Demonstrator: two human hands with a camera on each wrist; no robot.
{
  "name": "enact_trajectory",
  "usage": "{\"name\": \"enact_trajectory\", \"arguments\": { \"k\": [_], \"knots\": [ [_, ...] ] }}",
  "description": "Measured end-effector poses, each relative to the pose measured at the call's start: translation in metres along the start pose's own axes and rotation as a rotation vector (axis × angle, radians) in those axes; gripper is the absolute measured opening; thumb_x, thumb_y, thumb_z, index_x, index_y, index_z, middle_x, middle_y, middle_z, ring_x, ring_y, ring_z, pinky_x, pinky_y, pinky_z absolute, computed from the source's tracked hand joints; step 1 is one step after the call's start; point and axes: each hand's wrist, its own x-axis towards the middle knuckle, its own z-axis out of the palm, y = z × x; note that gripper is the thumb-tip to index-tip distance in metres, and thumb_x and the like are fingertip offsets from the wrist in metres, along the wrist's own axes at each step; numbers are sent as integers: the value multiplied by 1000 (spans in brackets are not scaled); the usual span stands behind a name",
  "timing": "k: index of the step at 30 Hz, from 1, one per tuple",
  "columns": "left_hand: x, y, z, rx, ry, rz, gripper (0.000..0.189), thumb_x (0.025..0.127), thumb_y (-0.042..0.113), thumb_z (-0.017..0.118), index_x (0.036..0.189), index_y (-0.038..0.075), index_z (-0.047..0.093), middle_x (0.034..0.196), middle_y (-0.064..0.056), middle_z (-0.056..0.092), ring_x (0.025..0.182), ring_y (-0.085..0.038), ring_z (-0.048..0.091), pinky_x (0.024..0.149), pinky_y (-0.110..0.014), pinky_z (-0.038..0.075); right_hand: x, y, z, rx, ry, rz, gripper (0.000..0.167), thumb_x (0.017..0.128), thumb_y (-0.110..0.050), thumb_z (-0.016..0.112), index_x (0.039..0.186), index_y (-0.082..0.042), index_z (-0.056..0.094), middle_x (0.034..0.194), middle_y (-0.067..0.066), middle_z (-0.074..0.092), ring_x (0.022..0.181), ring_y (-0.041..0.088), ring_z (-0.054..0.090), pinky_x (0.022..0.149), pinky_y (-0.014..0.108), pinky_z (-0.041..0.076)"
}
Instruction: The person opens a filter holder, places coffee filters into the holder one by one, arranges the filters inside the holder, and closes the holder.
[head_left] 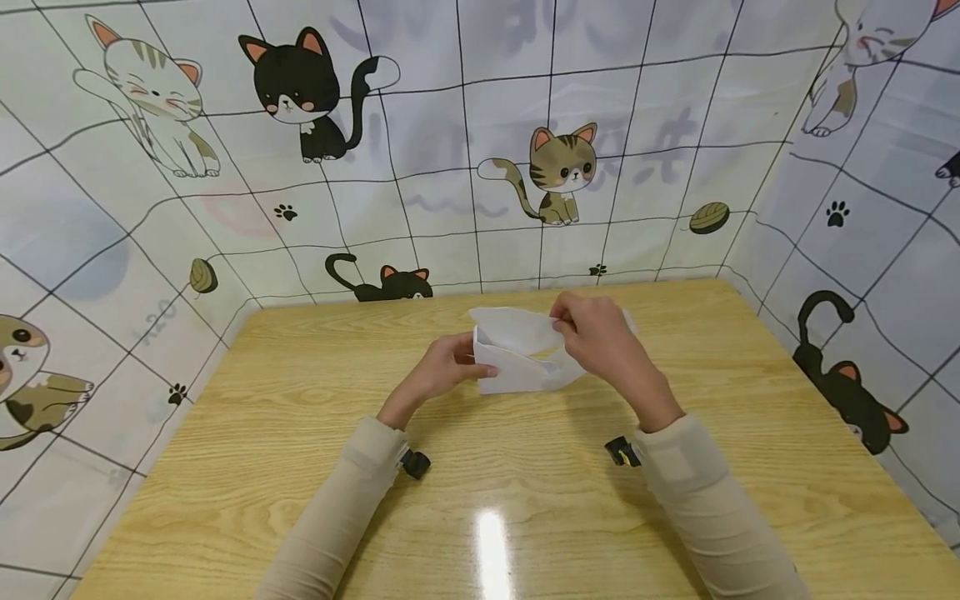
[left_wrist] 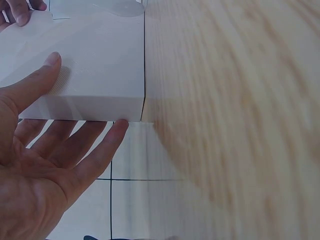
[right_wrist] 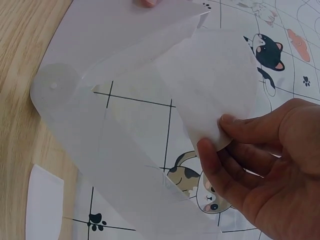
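Note:
A white folded box stands on the table, its top open. My left hand grips its left end. In the left wrist view the thumb lies across the broad white face and the fingers reach behind the end panel. My right hand pinches the tip of a thin white flap between thumb and fingers, holding it raised along the far side. A whitish strip slants away from the box, with a translucent round disc at the bend.
Beneath is a light wood-grain table. A white sheet printed with cats and grid lines hangs behind and along both sides. Small black devices sit at the wrists. A glare streak shows near the front.

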Motion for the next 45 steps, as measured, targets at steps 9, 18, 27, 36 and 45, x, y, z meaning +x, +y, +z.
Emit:
{"name": "enact_trajectory", "arguments": {
  "k": [9,18,27,36,45],
  "knots": [
    [0,1,0,4,-4,6,46,90,20,82,133,14,68,123,-10,75,105,-24,76,89,-38,62,-1,0,3,12,-10,-13,6,98,-3,67,99,-2,72,89,12,76,70,21,66,66,38,53],
    [1,0,0,18,-7,12,45,91,20,82,133,14,68,122,-10,75,103,-23,76,88,-38,62,-2,-2,3,10,-47,-27,6,98,-3,66,101,-2,71,88,11,74,66,18,62,64,35,49],
    [0,2,-1,12,-5,10,47,90,20,82,135,14,66,123,-9,75,105,-23,76,89,-37,62,-1,-2,5,21,-76,-13,7,100,-6,65,101,-4,71,87,9,73,66,17,59,63,33,46],
    [0,2,-1,11,-9,13,46,91,18,81,134,13,67,123,-10,75,103,-22,76,88,-36,62,-1,-2,4,6,-96,-17,9,100,-8,65,99,-4,73,84,7,72,65,17,58,63,32,45],
    [0,2,-1,12,-9,18,47,91,17,82,135,13,67,124,-10,74,105,-24,76,89,-37,62,-1,1,6,-4,-101,-32,10,98,-6,67,98,-4,77,91,10,76,72,19,64,66,35,50]
  ]
}}
